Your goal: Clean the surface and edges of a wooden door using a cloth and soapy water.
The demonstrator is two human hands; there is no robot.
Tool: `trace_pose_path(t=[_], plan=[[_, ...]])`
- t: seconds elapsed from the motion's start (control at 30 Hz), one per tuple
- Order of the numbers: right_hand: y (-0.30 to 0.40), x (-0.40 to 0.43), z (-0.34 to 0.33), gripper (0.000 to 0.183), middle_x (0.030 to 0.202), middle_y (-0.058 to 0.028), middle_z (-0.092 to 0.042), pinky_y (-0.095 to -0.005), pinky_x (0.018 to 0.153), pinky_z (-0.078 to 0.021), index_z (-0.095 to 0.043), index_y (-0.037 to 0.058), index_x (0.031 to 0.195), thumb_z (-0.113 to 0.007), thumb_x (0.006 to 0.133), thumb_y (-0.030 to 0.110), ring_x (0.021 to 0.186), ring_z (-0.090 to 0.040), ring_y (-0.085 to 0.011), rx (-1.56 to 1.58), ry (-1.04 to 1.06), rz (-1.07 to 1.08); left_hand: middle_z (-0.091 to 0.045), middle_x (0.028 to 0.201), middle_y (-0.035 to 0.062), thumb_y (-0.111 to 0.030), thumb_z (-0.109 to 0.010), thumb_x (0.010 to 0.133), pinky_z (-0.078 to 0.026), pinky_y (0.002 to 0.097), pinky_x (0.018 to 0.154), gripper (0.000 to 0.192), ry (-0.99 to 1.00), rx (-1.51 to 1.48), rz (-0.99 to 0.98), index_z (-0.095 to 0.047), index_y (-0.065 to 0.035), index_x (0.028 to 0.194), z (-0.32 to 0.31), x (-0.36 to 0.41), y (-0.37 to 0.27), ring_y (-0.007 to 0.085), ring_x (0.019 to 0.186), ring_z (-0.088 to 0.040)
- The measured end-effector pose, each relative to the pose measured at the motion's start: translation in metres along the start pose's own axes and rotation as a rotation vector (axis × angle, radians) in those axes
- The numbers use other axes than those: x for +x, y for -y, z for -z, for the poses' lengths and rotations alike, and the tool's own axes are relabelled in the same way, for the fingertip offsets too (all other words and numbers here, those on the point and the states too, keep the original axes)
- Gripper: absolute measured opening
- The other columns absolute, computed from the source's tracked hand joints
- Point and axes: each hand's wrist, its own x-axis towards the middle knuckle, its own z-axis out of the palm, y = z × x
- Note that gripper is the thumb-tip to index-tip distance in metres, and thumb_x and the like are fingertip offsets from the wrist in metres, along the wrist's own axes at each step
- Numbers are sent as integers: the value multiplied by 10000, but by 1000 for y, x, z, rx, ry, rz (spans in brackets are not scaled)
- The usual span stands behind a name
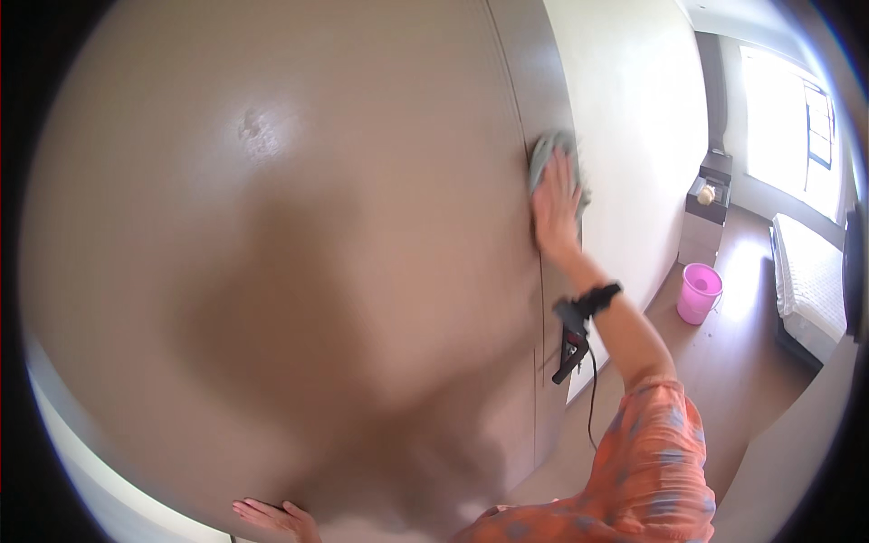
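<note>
My right hand (557, 203) presses a grey-green cloth (545, 156) flat against the brown door frame (543, 75), its arm stretched upward and the fingers pointing up. Part of the cloth is hidden under the palm. A large brown door (407, 203) fills most of the view, with my shadow across it. Low on the door, my left hand (275, 517) rests with its thumb apart from the fingers and holds nothing. Below my right wrist is a black door handle (571, 361), with what look like keys hanging near it.
A black strap (597, 298) circles my right wrist, and a dark cable (592, 407) hangs below it. White wall (631, 136) adjoins the frame. Farther right, a pink bucket (699, 295) stands on the floor near a cabinet (700, 234) and a white mattress (808, 285).
</note>
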Motion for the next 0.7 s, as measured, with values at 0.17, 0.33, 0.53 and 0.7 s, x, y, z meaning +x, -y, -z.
trace_pose_path(t=[0.17, 0.33, 0.53, 0.7], plan=[[31, 105, -2, 535, 1553, -75, -108, -670, 1055, -55, -221, 129, 1470, -220, 996, 378, 1433, -36, -307, 68, -26, -279, -142, 1506, 253, -452, -247, 982, -104, 545, 1114, 681, -37, -51, -48, -159, 32, 1453, -10, -7, 10, 423, 1391, -148], [173, 27, 12, 609, 1529, -54, -199, -713, 1025, -102, -311, 184, 1435, -452, 905, 448, 1415, -118, -333, -46, 99, 643, -149, 1520, 208, -505, -219, 968, -100, 514, 1128, 709, -36, -45, -21, -156, 0, 1463, -8, -9, 9, 389, 1399, -146], [177, -8, 6, 596, 1497, 64, -293, -628, 1071, -112, -406, 318, 1384, -503, 832, 519, 1406, -217, -204, 784, 1287, 967, -152, 1515, 221, -485, -234, 969, -94, 530, 1123, 698, -6, -52, -24, -166, 10, 1457, -12, -7, 8, 407, 1395, -147], [157, 142, 23, 550, 1493, -46, -303, -626, 1061, -179, -374, 206, 1414, -503, 890, 313, 1397, -216, -296, 14, -76, 790, -155, 1504, 249, -473, -245, 967, -87, 547, 1119, 691, 22, -20, -23, -182, 19, 1449, 1, -7, 6, 426, 1390, -141]])
